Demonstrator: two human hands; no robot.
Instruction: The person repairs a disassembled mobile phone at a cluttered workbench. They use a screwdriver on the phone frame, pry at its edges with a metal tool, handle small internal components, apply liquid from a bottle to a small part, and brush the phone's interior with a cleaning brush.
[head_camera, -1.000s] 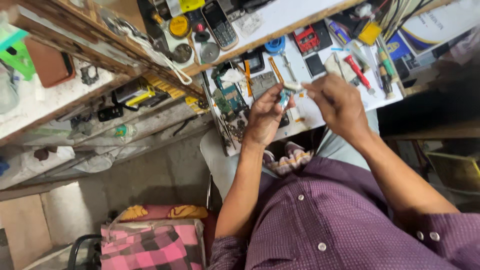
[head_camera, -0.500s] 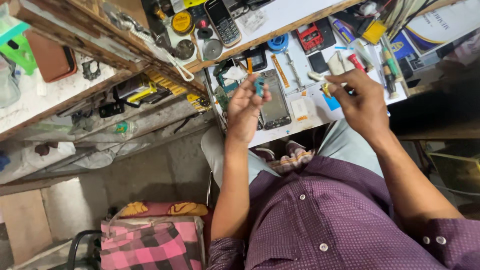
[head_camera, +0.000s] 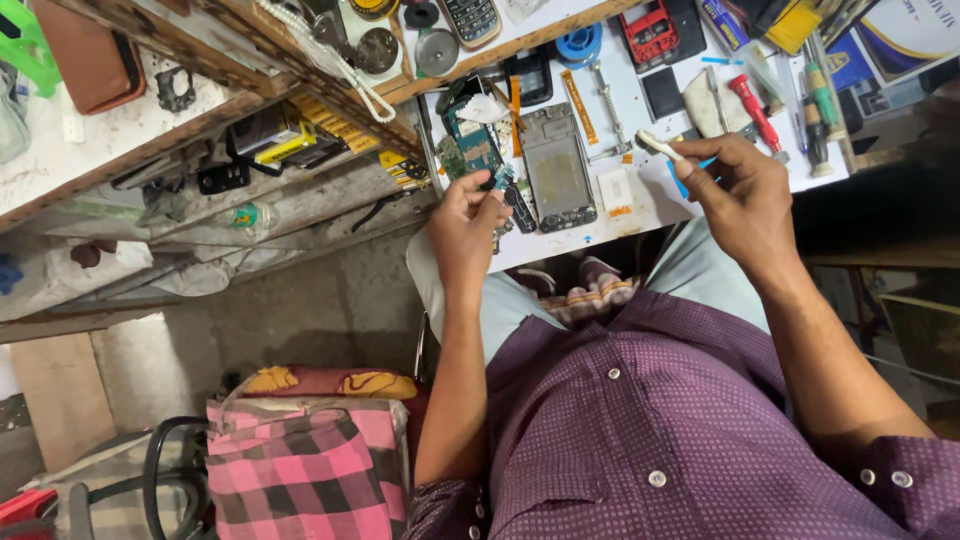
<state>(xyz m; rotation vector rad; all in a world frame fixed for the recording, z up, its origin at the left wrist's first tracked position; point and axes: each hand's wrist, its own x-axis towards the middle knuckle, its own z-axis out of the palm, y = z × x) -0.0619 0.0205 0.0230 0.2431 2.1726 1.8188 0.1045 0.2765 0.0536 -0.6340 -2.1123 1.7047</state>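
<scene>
A person in a purple dotted button-up shirt (head_camera: 680, 420) sits at a cluttered white tabletop (head_camera: 640, 205), seen from above by the head camera. The left hand (head_camera: 465, 235) hovers at the tabletop's near edge, its grip pinching a small dark electronic part (head_camera: 503, 182) between thumb and fingertips, just beside a green circuit board (head_camera: 470, 150). The right hand (head_camera: 745, 200) is raised over the tabletop to the right, its grip closed around a slim white brush-like tool (head_camera: 662, 146) whose pale tip points left, toward the middle of the work area. Between the two hands lies an opened grey phone frame (head_camera: 558, 165), flat on the tabletop, with a small white rectangular piece (head_camera: 614, 188) just beside it. Farther back sit a blue roll of tape (head_camera: 579, 45), a red phone shell (head_camera: 652, 28), a black keypad phone (head_camera: 470, 15), a red-handled screwdriver (head_camera: 750, 105) and a green-handled screwdriver (head_camera: 820, 95). An orange flat ribbon strip (head_camera: 577, 95) lies near metal tweezers (head_camera: 608, 105). To the left, a rough wooden shelf (head_camera: 150, 140) carries black and yellow odds and ends, and a brown pouch (head_camera: 95, 55) rests higher up. Below the person's left elbow, a pink checked cloth (head_camera: 300, 470) covers a seat.
</scene>
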